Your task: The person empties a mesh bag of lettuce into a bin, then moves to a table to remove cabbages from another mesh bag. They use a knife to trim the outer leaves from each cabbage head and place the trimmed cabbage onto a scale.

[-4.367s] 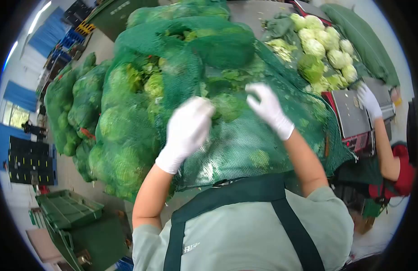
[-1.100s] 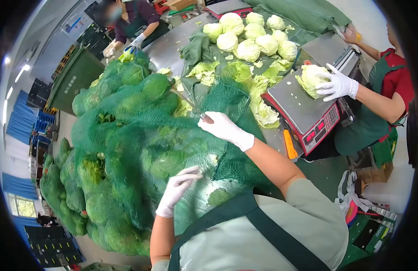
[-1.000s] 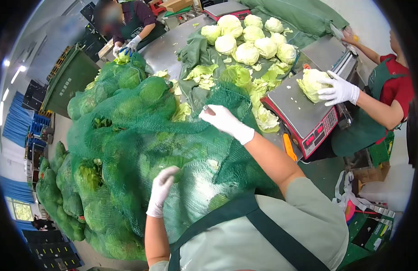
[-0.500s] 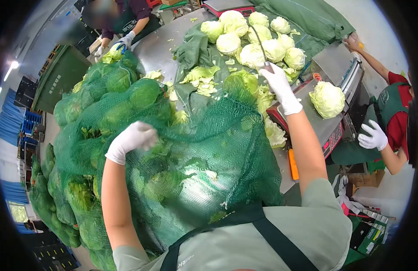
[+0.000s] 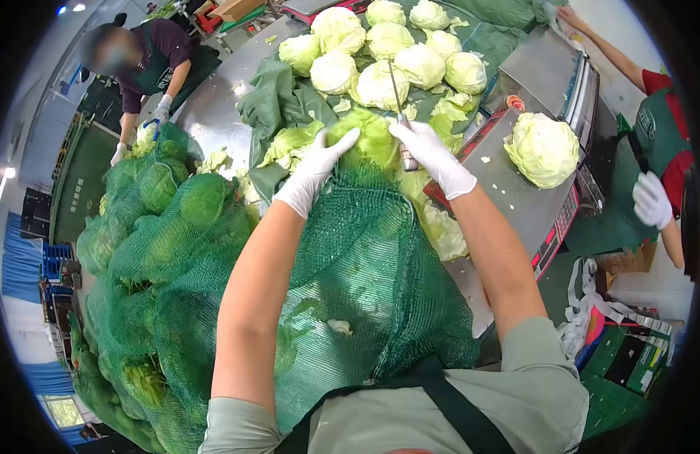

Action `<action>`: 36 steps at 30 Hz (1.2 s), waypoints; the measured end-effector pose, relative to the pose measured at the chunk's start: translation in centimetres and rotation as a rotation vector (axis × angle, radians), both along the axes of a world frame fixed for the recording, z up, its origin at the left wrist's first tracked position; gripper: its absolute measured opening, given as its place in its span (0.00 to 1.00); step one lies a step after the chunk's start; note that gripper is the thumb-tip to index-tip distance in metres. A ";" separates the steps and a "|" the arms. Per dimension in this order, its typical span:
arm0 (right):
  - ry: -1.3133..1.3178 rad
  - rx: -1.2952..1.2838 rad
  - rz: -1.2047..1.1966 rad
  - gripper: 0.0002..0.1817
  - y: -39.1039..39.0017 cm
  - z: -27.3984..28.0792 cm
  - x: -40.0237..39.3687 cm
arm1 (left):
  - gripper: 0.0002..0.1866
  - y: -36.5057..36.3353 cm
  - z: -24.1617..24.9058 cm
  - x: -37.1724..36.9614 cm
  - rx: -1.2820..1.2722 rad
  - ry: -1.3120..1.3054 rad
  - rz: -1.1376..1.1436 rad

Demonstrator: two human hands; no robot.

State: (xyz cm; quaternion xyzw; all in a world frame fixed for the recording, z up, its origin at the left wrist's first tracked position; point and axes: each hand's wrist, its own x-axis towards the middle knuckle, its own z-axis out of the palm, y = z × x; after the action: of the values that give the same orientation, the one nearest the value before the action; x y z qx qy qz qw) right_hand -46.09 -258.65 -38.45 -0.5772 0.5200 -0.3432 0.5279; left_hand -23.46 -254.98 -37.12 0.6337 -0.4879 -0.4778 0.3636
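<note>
A green cabbage (image 5: 365, 140) sits at the mouth of the green mesh bag (image 5: 354, 250). Against its left side is my left hand (image 5: 316, 163), in a white glove, thumb and fingers curved on the leaves. My right hand (image 5: 429, 155), also white-gloved, is closed around a knife (image 5: 399, 98) at the cabbage's right side. The blade points away from me. Beyond it, several pale trimmed cabbages (image 5: 380, 83) rest on green cloth. Loose leaves (image 5: 289, 144) lie to the left of the held cabbage.
Filled mesh bags (image 5: 176, 227) are heaped at the left. One cabbage (image 5: 543, 150) sits on a metal scale (image 5: 509, 181) at the right. A co-worker (image 5: 157, 64) handles a cabbage at the upper left; another (image 5: 660, 159) stands at the right.
My left hand has moved up and right from the mesh onto the cabbage. My right hand has come down and left beside it, still with the knife. The whole view has shifted.
</note>
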 end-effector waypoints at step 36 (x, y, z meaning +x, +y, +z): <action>0.515 -0.575 0.560 0.12 47.7 1.6 3.7 | 0.65 55.9 -0.5 5.5 -0.182 -0.309 0.224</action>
State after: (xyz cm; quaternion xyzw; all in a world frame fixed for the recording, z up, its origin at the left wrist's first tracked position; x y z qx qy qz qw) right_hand -42.36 -210.91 -36.82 -0.8840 0.3422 -0.1636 0.2731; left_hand -17.96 -199.05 -37.58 0.7142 -0.5054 -0.2854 0.3912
